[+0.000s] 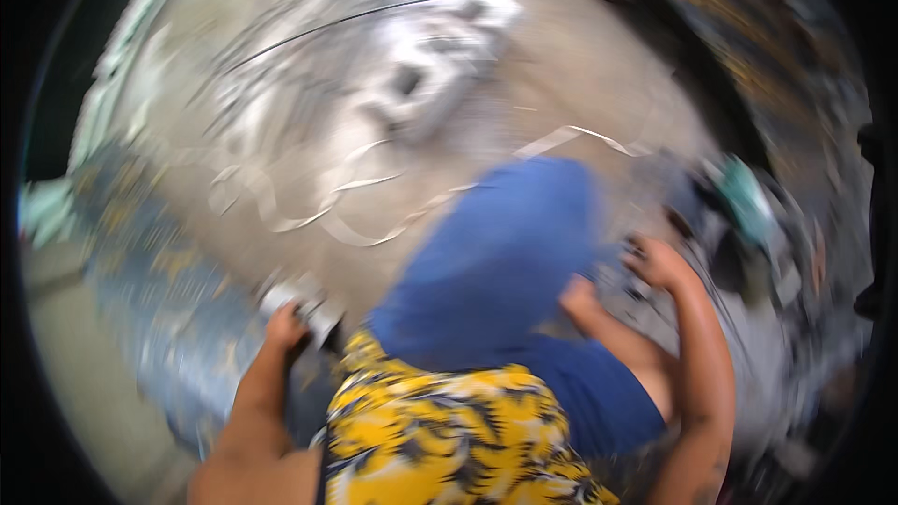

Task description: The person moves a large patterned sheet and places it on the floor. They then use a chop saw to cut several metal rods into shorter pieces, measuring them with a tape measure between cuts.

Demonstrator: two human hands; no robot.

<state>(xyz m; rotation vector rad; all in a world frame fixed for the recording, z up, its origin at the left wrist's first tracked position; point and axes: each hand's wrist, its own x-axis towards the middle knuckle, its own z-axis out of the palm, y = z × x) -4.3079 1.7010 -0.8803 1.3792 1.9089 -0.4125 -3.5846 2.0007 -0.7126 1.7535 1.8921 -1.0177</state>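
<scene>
The picture is smeared by motion. At the lower left my left hand (288,325) is closed, its fingers curled beside a small white and dark object (323,318); whether that object is in its grip is too blurred to tell. On the right, my right hand (659,262) has bent fingers closed near a grey, rumpled heap (636,295); what they hold, if anything, is hidden. Blue cloth (505,252) covers my bent leg between the two hands, and a bare foot (582,297) shows beside it.
A white strip (355,238) lies in loops across the floor ahead. Beyond it lies a pale block-like piece with holes (430,75), with a thin dark rod (327,23) beside it. Blue-grey patterned fabric (178,290) spreads at left; teal cloth (744,196) lies at right.
</scene>
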